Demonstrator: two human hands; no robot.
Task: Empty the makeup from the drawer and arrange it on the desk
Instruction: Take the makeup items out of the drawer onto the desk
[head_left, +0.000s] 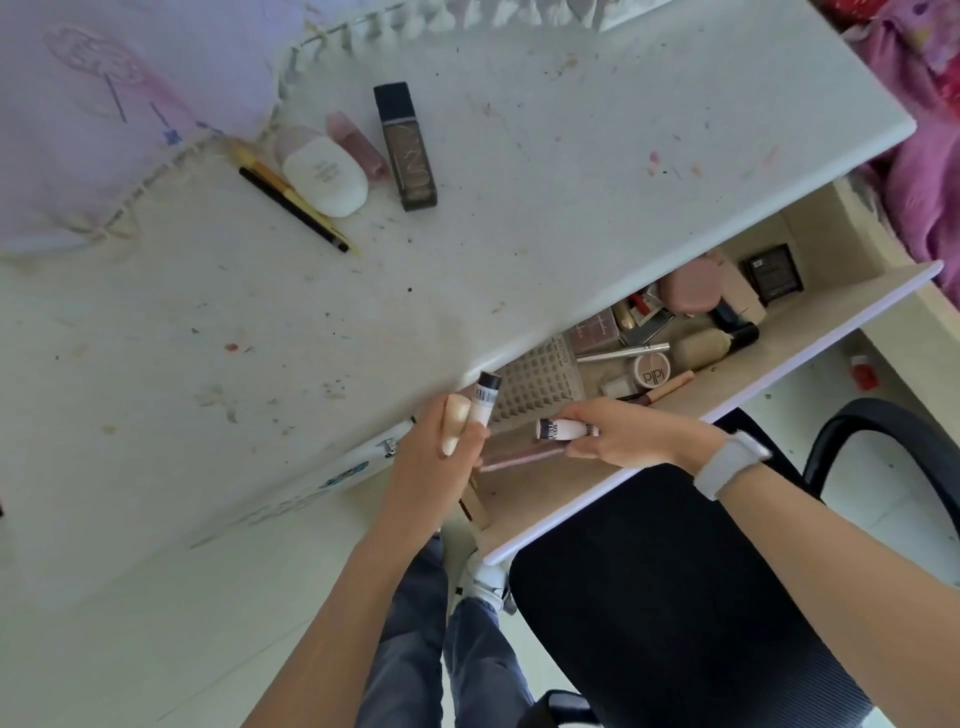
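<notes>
Head view: stained white desk (519, 234) bearing foundation bottle (405, 147), open drawer (675, 395) below, black chair (675, 597) beside; left hand (436, 457) clenched around white tube (483, 402), right hand (623, 434) around striped tube (563, 429).

Black mesh office chair (675, 597) pushed in below the open front, its curved armrest (893, 431) at right; pink-purple patterned bedding (924, 156) bunched at upper right; lilac cloth with fringe (104, 104) at upper left; small red item (865, 373) on pale floor (104, 649).
</notes>
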